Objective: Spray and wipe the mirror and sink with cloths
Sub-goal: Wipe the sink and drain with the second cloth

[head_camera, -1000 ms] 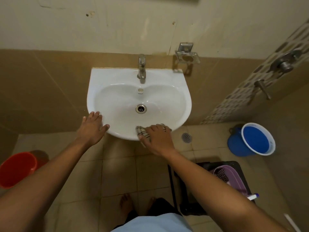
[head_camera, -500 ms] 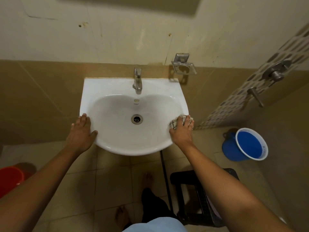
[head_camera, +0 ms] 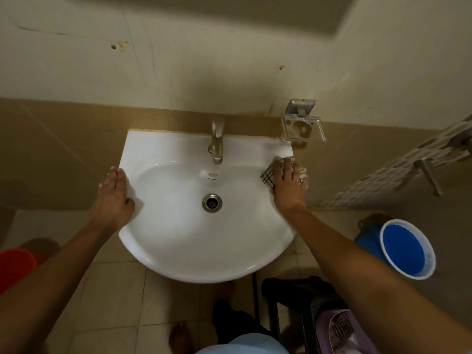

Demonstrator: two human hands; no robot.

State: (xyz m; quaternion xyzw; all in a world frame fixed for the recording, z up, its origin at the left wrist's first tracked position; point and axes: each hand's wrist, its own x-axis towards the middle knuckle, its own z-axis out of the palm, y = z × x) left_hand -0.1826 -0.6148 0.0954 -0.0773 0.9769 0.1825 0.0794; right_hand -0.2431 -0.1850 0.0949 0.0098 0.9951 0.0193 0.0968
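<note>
A white wall-mounted sink (head_camera: 184,241) fills the middle of the view, with a metal tap (head_camera: 216,143) at its back and a drain (head_camera: 212,203) in the bowl. My right hand (head_camera: 288,187) presses a checked cloth (head_camera: 270,176) flat against the sink's right rim, fingers spread over it. My left hand (head_camera: 113,198) rests on the left rim with fingers straight and the thumb inside the bowl. The mirror's lower edge (head_camera: 229,11) shows only as a dark blurred band at the top.
A metal soap dish (head_camera: 302,127) hangs on the wall right of the tap. A blue bucket (head_camera: 406,249) stands on the floor at right, a red bucket (head_camera: 15,267) at left. A black stool with a purple basket (head_camera: 339,330) sits below right. My feet (head_camera: 178,335) stand under the sink.
My right hand has slid the cloth from the sink's front rim around and up the right rim toward the back. My left hand moved slightly back along the left rim.
</note>
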